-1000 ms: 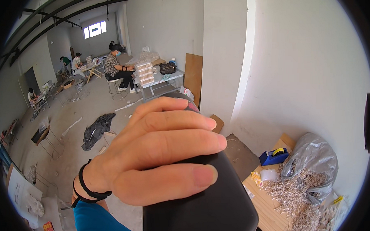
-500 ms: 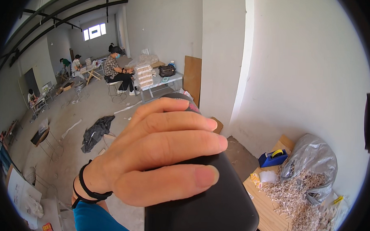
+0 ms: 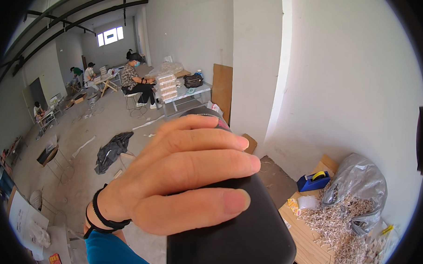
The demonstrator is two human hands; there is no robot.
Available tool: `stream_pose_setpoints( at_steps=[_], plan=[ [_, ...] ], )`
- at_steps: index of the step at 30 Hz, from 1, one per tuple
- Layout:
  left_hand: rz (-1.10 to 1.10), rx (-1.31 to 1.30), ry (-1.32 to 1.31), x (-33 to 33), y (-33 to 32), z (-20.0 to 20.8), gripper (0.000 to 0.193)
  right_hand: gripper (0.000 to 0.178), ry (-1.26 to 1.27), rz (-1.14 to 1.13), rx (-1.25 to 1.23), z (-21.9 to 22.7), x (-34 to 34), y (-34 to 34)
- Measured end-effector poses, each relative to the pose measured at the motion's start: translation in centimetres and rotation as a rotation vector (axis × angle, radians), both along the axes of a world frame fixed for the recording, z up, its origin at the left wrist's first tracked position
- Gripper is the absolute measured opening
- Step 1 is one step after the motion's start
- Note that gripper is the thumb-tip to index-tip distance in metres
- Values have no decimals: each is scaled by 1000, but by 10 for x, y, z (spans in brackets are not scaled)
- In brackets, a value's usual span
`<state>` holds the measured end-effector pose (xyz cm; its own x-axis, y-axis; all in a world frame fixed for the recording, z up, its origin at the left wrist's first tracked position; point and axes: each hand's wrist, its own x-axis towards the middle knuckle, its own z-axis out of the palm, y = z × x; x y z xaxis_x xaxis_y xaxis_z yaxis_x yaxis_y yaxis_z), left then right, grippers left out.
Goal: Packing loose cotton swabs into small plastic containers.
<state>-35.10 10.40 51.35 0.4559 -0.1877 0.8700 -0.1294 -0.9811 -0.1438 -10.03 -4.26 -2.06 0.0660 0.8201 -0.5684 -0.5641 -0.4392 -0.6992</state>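
My left hand comes in from the lower left in a blue sleeve, with dark bands around the wrist. Its fingers are bent over a dark, smooth object with rounded corners, very close to the camera. What kind of thing this is I cannot tell, since the hand covers much of it and its lower part runs out of the picture. A pinkish mark shows past the fingertips, at the object's far end. No part of my right hand is visible.
At right, a wooden table bears a heap of small thin sticks, a grey plastic bag and a blue tape dispenser. Black plastic lies on the floor. Farther off, a person sits beside stacked bundles.
The background has shifted very slightly to the right in the picture. My left hand keeps the same hold on the dark object.
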Motion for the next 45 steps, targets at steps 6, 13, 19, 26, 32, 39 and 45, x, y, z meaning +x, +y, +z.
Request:
stream_pose_setpoints(
  at_steps=[6, 13, 19, 26, 32, 39, 45],
  plan=[
    [-88, -50, -113, 5, 6, -19, 16, 43, 3, -10, -1, -2, -1, -4],
    [-331, -253, 65, 2, 26, -40, 31, 43, -20, -18, 33, 1, -2, -2],
    [-420, -329, 31, 6, 40, -57, 39, 48, 17, -13, 47, 18, -2, 2],
    [-375, -373, 73, 2, 36, -60, 39, 46, 17, -3, -6, 2, 0, -2],
    [-344, -284, 71, 0, 29, -56, 37, 42, 26, -13, 25, 13, -2, -3],
    [-245, -220, 29, 0, 19, -53, 23, 42, 11, -17, -13, 5, -1, 0],
    [-214, -145, -2, 1, 16, -53, 21, 42, 33, -32, 12, 10, -2, -3]
  ],
)
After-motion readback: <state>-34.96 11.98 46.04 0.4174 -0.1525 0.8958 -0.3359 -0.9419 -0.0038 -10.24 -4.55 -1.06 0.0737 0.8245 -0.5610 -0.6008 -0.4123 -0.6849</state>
